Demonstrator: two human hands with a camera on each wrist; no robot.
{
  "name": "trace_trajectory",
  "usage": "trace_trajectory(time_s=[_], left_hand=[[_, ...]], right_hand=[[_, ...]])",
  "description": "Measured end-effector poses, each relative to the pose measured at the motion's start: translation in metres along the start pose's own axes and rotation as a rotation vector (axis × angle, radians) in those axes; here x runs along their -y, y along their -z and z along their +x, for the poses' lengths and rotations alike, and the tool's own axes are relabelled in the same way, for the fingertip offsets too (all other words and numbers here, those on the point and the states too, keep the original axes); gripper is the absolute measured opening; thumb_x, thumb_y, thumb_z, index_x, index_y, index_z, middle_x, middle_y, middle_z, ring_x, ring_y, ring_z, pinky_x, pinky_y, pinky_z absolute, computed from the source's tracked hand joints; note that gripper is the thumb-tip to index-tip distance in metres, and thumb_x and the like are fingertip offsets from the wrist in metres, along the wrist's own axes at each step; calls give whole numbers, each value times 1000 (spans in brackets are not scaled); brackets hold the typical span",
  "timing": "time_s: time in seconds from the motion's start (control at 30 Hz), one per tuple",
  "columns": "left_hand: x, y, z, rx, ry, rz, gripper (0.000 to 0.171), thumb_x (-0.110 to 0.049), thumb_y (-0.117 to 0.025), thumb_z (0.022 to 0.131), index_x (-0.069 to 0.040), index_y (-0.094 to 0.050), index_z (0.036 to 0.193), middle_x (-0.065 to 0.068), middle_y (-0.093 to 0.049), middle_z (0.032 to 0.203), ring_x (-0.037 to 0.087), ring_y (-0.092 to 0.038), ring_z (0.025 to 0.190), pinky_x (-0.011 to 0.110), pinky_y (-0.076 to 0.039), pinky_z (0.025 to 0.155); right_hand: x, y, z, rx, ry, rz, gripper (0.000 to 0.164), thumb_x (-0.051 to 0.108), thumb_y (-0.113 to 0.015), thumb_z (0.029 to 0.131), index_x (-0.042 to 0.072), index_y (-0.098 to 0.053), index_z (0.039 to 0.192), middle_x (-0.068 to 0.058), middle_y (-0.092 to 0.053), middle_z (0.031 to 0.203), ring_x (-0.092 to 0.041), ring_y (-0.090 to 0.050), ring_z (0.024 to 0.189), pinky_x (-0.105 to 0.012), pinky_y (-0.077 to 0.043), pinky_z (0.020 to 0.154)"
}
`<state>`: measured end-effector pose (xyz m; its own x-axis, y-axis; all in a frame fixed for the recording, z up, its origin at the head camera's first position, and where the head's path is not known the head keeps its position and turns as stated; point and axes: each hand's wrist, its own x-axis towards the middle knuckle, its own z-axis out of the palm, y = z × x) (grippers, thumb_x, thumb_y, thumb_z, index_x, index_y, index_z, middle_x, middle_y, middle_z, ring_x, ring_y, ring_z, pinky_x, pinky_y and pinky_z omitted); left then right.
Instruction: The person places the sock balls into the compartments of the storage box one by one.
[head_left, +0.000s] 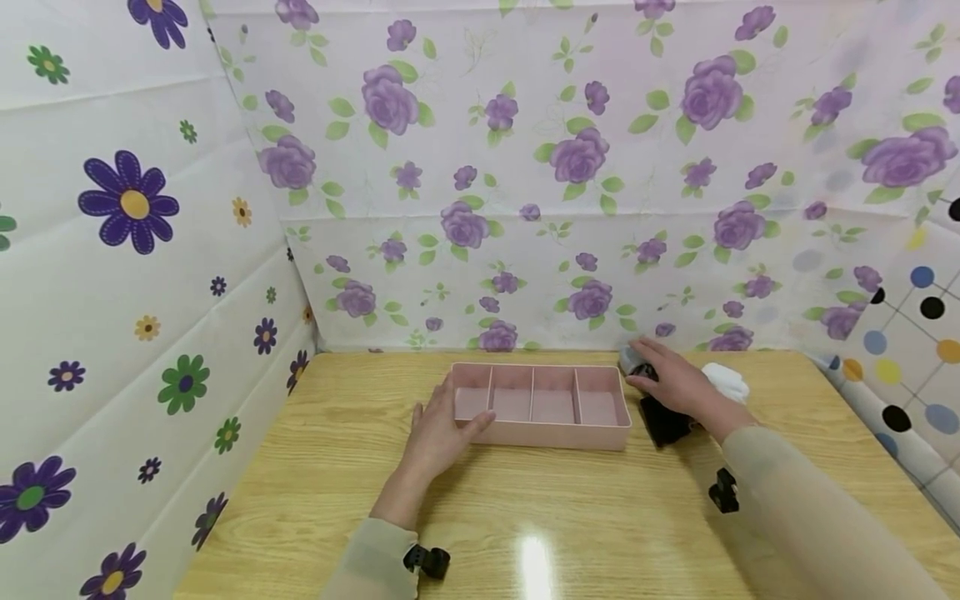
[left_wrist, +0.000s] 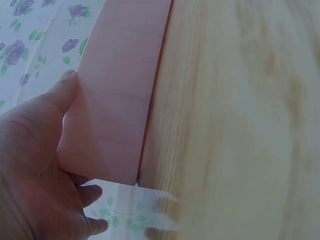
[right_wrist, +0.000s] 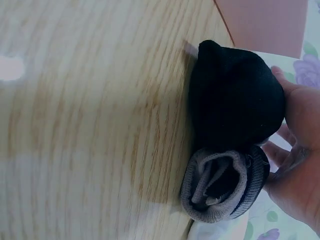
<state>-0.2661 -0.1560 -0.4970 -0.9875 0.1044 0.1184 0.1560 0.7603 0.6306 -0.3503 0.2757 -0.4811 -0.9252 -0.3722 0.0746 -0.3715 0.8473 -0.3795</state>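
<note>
While left grip (head_left: 438, 433) clasps pink box (head_left: 555, 437) by its end, right grip (head_left: 678, 382), closure unclear, overhangs grey bundle (head_left: 629, 358)

wooden table (head_left: 300, 483): pale grain, glare patch (head_left: 535, 567) shines low in head view | back: rose-print sheet (head_left: 495, 179) hangs creased | left: daisy-print sheet (head_left: 112, 308) hangs | right: dotted sheet (head_left: 917, 392) shows thin grid lines

Wooden table (head_left: 330, 467): pink box (head_left: 551, 436), dark bundles (right_wrist: 237, 100), white bundle (head_left: 727, 382)
</note>
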Motion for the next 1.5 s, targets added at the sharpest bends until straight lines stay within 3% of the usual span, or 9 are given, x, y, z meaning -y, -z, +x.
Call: trace_trajectory(time_s=[0.23, 0.5, 0.83, 1.27, 1.5], left_hand=[[-2, 1, 0, -1, -6, -4, 111, -63, -69, 104, -6, -8, 178, 22, -26, 179, 41, -23, 166, 70, -4, 132], [-2, 1, -1, 1, -3, -11, 111, -62, -70, 104, -7, -8, 178, 22, -26, 179, 41, -22, 166, 70, -4, 132], [-2, 1, -1, -4, 1, -11, 112, -62, -71, 104, -8, -8, 178, 23, -27, 178, 42, -23, 166, 70, -5, 132], [0, 0, 0, -2, -1, 1, 111, -61, -71, 104, -7, -8, 178, 23, -27, 178, 43, -25, 165, 71, -6, 131], [0, 1, -1, 0, -1, 3, 112, -64, -70, 104, -7, -9, 178, 22, -27, 178, 42, -24, 166, 71, -6, 132]], right_hand=[[0, 2, 3, 23, 4, -5, 75, 25, -70, 112, -2, -34, 171, -36, -25, 173, -63, -35, 152, -77, -42, 112], [1, 3, 4, 21, 13, -35, 67, 21, -73, 109, -4, -46, 165, -39, -31, 169, -64, -41, 147, -74, -48, 107], [-1, -1, 6, 16, -3, -48, 66, 16, -75, 108, -2, -48, 165, -40, -36, 166, -63, -44, 144, -74, -48, 107], [1, -4, 4, -69, -16, -36, 48, 7, -75, 106, -2, -63, 151, -34, -53, 151, -54, -60, 130, -69, -55, 101], [6, -1, -3, -140, -34, -9, 42, 6, -73, 106, -2, -66, 147, -33, -53, 150, -53, -63, 125, -69, -55, 98]])
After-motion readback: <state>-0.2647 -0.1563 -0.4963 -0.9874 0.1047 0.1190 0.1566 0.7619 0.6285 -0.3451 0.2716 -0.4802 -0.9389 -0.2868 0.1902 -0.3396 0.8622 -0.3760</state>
